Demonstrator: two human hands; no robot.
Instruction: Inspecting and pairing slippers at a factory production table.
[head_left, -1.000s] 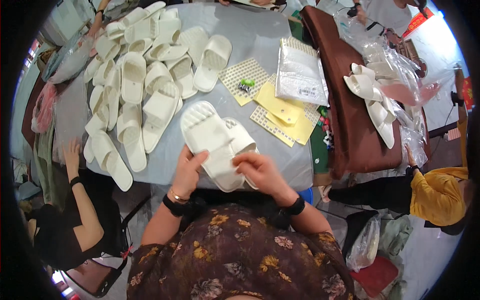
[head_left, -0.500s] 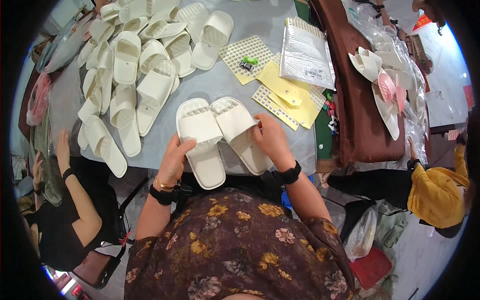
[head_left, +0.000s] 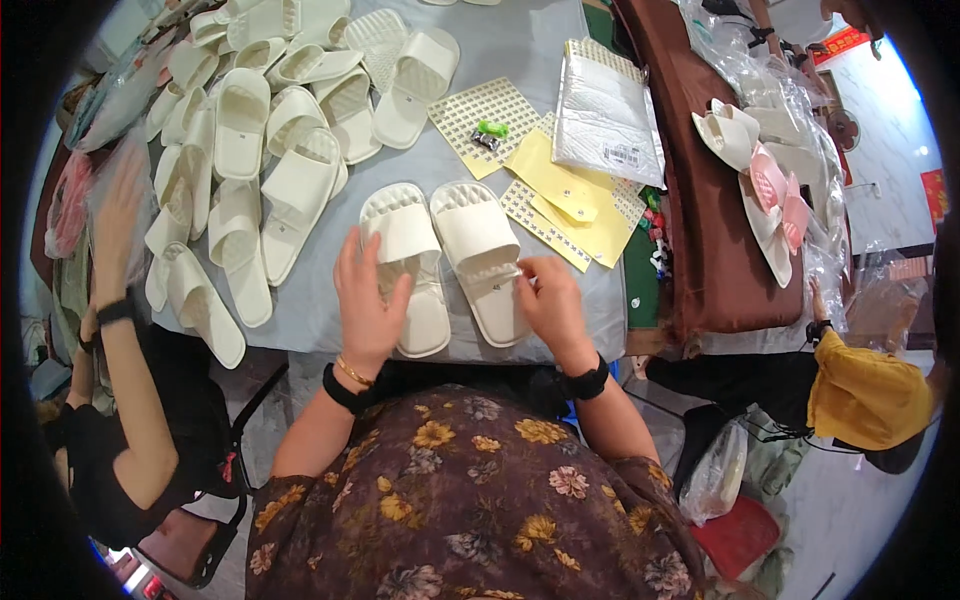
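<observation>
Near frame centre, two cream-white moulded foam slides side by side on the grey table (head_left: 520,40), toes toward the top. Left hand (head_left: 368,305) laid flat and spread over the heel half of the left cream slide (head_left: 405,262), hiding much of its footbed. Right hand (head_left: 548,305) curled at the edge of the right cream slide (head_left: 482,255), fingertips pinching something too small to make out. Upper left: a heap of matching cream slides (head_left: 270,130), partly cut off at the rim. Upper right of centre — yellow sticker sheets (head_left: 572,195), printing unreadable.
</observation>
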